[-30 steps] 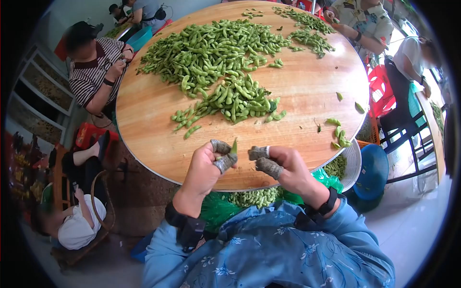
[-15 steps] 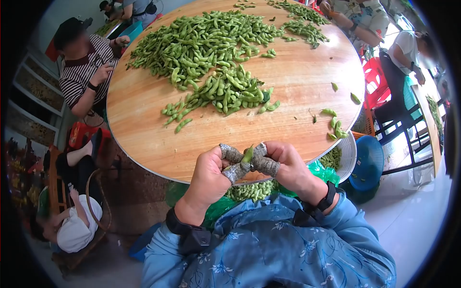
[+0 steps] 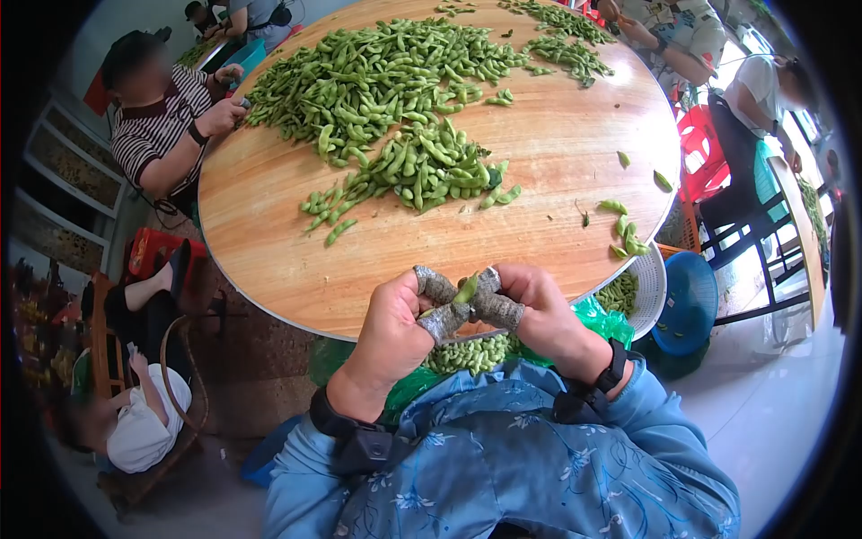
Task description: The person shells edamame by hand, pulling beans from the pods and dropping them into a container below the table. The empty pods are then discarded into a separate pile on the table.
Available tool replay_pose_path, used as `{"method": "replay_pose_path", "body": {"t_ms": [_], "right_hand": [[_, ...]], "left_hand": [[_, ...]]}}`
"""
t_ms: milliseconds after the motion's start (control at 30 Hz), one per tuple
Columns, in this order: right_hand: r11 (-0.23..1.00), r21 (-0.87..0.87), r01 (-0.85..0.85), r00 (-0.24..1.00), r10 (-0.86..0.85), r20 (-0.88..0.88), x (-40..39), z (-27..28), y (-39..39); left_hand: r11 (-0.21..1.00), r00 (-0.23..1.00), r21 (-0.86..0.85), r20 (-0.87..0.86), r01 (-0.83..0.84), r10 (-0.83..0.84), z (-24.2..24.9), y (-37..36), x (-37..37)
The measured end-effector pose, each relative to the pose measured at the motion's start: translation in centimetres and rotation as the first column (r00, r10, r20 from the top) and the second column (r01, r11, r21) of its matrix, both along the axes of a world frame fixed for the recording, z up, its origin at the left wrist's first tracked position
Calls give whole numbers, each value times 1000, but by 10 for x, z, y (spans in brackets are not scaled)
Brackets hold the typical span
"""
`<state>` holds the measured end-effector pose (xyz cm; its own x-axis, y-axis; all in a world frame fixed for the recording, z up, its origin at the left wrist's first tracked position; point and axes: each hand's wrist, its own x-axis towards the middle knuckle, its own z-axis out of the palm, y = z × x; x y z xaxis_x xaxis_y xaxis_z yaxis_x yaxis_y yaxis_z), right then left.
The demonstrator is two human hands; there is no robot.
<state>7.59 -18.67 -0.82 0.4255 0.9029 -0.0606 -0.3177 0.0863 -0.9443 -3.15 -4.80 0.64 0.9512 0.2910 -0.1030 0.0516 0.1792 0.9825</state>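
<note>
One green pod (image 3: 466, 287) is pinched between my two hands, just past the near edge of the round wooden table (image 3: 404, 269). My left hand (image 3: 400, 319) and my right hand (image 3: 530, 310) both have grey wraps on thumb and forefinger, and their fingertips meet around the pod. Below them, shelled green beans (image 3: 471, 354) lie by green plastic (image 3: 409, 395). Beyond my hands a small heap of pods (image 3: 426, 166) rests on the table, with a larger pile (image 3: 368, 76) behind it.
Loose pods (image 3: 633, 241) lie near the table's right edge. A white basket (image 3: 654, 292) with pods and a blue basin (image 3: 690, 301) stand at the right. A person in stripes (image 3: 162, 126) sits at the left; others are around the room.
The striped-shirt person's hand has moved right, towards the large pile. My hands and the pod between them have barely moved.
</note>
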Motion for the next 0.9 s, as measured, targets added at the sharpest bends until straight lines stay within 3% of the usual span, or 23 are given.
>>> {"method": "replay_pose_path", "body": {"t_ms": [67, 133, 167, 200, 233, 267, 400, 467, 500, 567, 600, 667, 700, 767, 900], "right_hand": [[1000, -9, 6, 999, -6, -35, 0, 2, 1], [1000, -16, 14, 998, -15, -66, 2, -1, 1], [999, -25, 21, 995, -24, -98, 3, -4, 0], [999, -24, 21, 995, -23, -99, 4, -6, 0], [1000, -3, 10, 992, -11, -122, 4, -8, 1], [1000, 17, 0, 989, 2, -145, 3, -10, 1], [988, 145, 50, 998, -46, -30, -2, -9, 3], [987, 154, 44, 997, -52, 50, -2, -14, 2], [987, 153, 45, 997, -54, 50, -2, -11, 1], [981, 188, 41, 996, -55, 71, -4, -3, 0], [981, 188, 41, 996, -55, 71, -4, -5, 0], [984, 165, 61, 963, -102, 248, -3, -12, -1], [984, 167, 59, 964, -100, 247, -1, -11, -2], [996, 76, 38, 762, -78, 643, 4, -4, -7], [999, 43, -11, 900, -9, 435, 4, 4, -8]], "left_hand": [[999, 1000, -32, 16, 2, -2, -3, 0, 0], [991, 999, 136, 40, -10, 5, -7, -4, 1], [991, 999, 137, 40, -9, 4, -7, -5, 0], [826, 997, 564, 70, -26, -16, -7, -7, -1], [487, 995, 872, 89, -56, -45, -7, -7, -1], [417, 988, 902, 148, -113, -52, -8, -9, 0], [463, 959, 862, 273, -207, -79, -27, -8, 0], [641, 913, 702, 407, -309, -6, -32, -13, 2], [643, 913, 702, 407, -308, -6, -33, -17, 2], [824, 925, 473, 350, -311, 148, -34, -22, 0], [824, 925, 474, 350, -311, 148, -33, -22, -1], [968, 961, 109, 187, -226, 203, -32, -21, -2], [967, 961, 111, 187, -228, 205, -30, -18, -3], [984, 990, 168, 133, -63, 41, -26, -9, -6], [968, 996, 247, 63, 40, -57, -27, -8, -13]]}}
